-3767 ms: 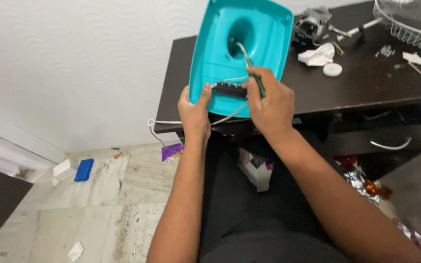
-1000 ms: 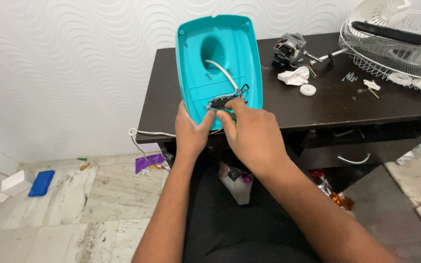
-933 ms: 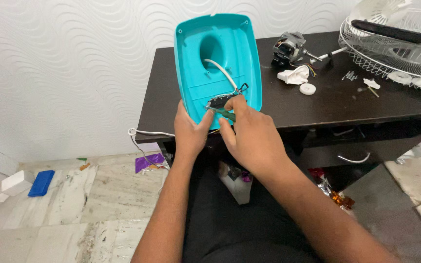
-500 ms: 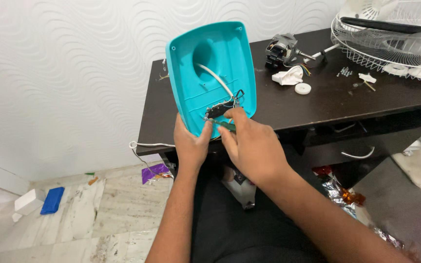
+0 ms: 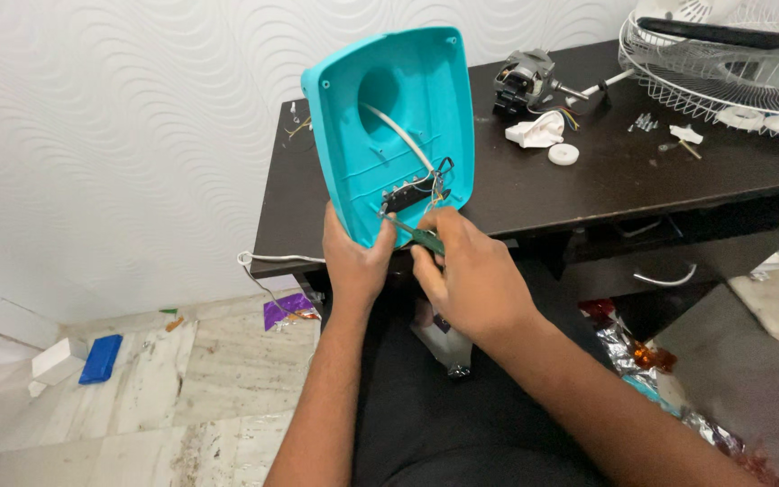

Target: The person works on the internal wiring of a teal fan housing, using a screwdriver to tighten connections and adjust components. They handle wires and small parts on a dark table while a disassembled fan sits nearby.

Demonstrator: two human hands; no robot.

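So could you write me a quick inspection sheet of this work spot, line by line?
Surface: dark wooden table, partly covered with parts.
Job's things: turquoise plastic shell, held tilted at the table's edge with its hollow side showing; small black part inside it; green-handled screwdriver with its tip at that part.
Clutter: small motor, white plastic pieces, loose screws, wire fan guard.
Grippers: left hand grips the shell's lower edge; right hand holds the screwdriver.
Cables: white cable inside the shell; another white cable hangs off the table's edge.
Surroundings: textured white wall, marble floor with a blue block and foil wrappers.
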